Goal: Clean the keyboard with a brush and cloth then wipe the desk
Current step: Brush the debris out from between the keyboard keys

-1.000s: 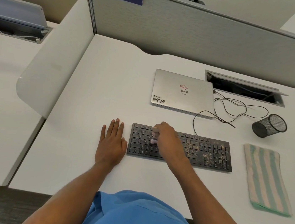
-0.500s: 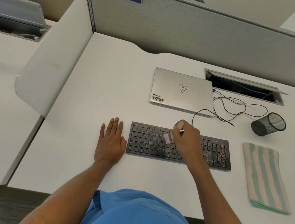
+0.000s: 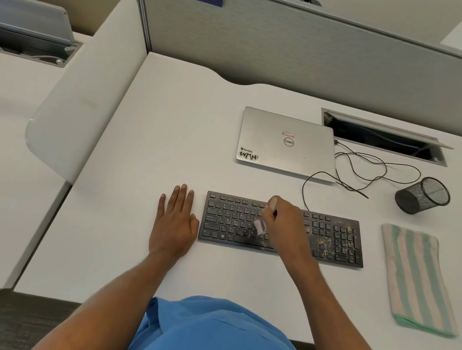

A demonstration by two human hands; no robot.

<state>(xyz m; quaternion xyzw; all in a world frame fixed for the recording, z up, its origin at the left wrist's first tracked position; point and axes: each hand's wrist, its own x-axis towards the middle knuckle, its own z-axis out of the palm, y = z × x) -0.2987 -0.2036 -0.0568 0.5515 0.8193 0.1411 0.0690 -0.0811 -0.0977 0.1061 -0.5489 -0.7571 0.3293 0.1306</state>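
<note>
Across the last second the tabletop [image 3: 171,127] kept its layout as we saw it: the keyboard [image 3: 227,221] lay in the same place at the near middle, and the striped cloth [image 3: 415,279] lay untouched, well apart to its right. What changed was the right hand [image 3: 287,228]. It had travelled from the left block of letter keys to the middle of the board, and in the last half second it drew the brush [image 3: 260,226] down from the upper rows toward the near ones. We judged this a sweep in progress, working rightward. The pale crumbs [image 3: 329,242] sat thick over the right end, around the number pad, so we reckoned the brushing stage well short of done, with the cloth and the wiping of the tabletop not yet begun. As for pose, the left hand [image 3: 174,226] had not stirred: it lay palm down on the tabletop just beside the keyboard's left end, its grip relaxed, fingers straight and close together, holding nothing. We could not tell whether its thumb touched the keyboard's edge. The right forearm crossed in from the near right, the wrist arched over the centre keys. That hand's grip was clamped on the brush handle, whose butt poked up past the knuckles while the blurred pinkish bristles pointed down and left onto the letter rows.
</note>
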